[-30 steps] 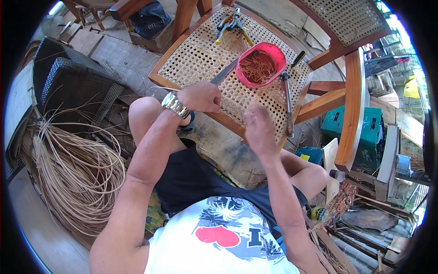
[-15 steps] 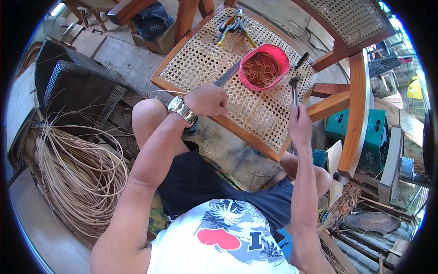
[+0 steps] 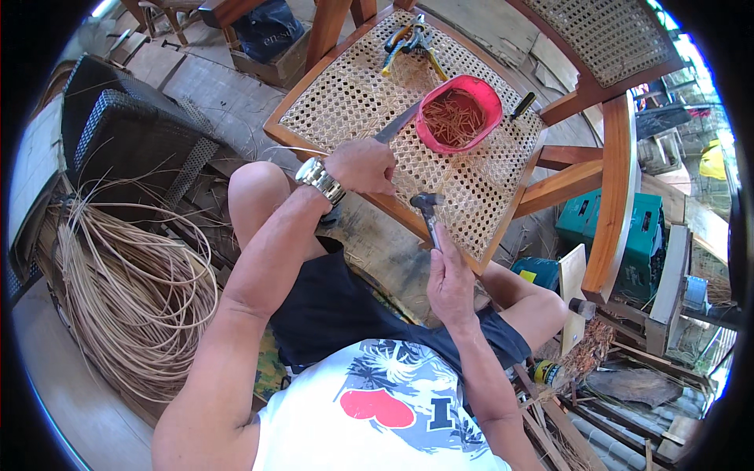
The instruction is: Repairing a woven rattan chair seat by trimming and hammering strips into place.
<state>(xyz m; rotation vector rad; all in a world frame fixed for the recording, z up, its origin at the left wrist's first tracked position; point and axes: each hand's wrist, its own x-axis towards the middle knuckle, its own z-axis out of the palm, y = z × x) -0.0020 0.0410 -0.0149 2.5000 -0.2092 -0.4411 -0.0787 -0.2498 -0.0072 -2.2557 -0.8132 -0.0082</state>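
Note:
My left hand (image 3: 362, 166), a metal watch on its wrist, is closed at the front rail of the chair's woven cane seat (image 3: 345, 102). What its fingers hold is hidden; a thin pale strand (image 3: 292, 149) pokes out to its left. In my right hand (image 3: 451, 282) is a hammer (image 3: 429, 210), gripped by the handle, its head over the seat's front edge, right of my left hand. On the seat stands a pink tub (image 3: 488, 100) holding many short thin sticks. A flat metal blade (image 3: 397, 123) lies against the tub's left side.
Pliers (image 3: 414, 47) lie at the seat's far end, and a black-handled tool (image 3: 522, 105) at its right. The wooden armrest (image 3: 616, 196) rises on the right, near green crates (image 3: 646, 228). A large bundle of cane strands (image 3: 133, 290) is at my left.
My right hand has brought the hammer left and nearer to me, from the seat's right side to beside my left hand. The left hand stays almost in place.

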